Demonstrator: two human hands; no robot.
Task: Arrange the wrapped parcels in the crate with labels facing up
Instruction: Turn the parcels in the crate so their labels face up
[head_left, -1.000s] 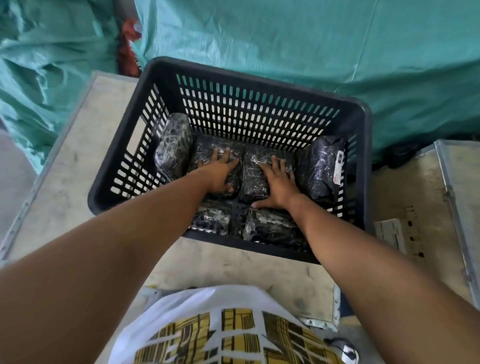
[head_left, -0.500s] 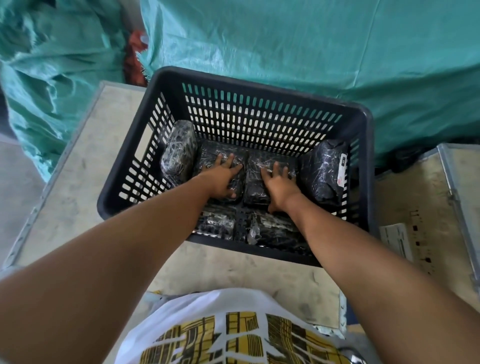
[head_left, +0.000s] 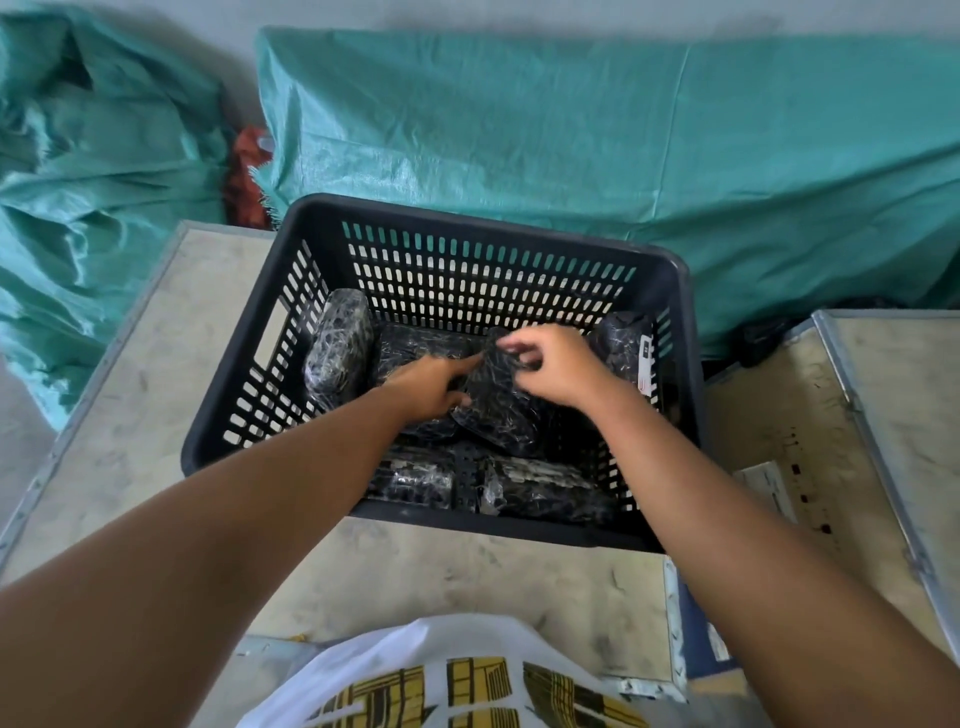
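A black slotted crate (head_left: 483, 218) stands on a worn wooden top and holds several black plastic-wrapped parcels. Both hands are inside it on one middle parcel (head_left: 496, 400), which is tilted up off the bottom. My left hand (head_left: 434, 387) grips its left edge and my right hand (head_left: 558, 366) pinches its upper right corner. Another parcel (head_left: 337, 356) leans against the left wall. One at the right wall (head_left: 623, 343) shows a white label on its side. Two more parcels (head_left: 545, 491) lie along the near wall. No label shows on the held parcel.
Green tarpaulin (head_left: 571, 130) covers the ground behind the crate and at the left. A second board with a metal edge (head_left: 852, 415) lies to the right, with a white paper slip (head_left: 769, 488) on it. My white and yellow shirt (head_left: 452, 680) fills the bottom.
Both hands lay flat on the two middle parcels before. Now they have taken hold of the right middle parcel and tilted it up. The camera has also pulled back.
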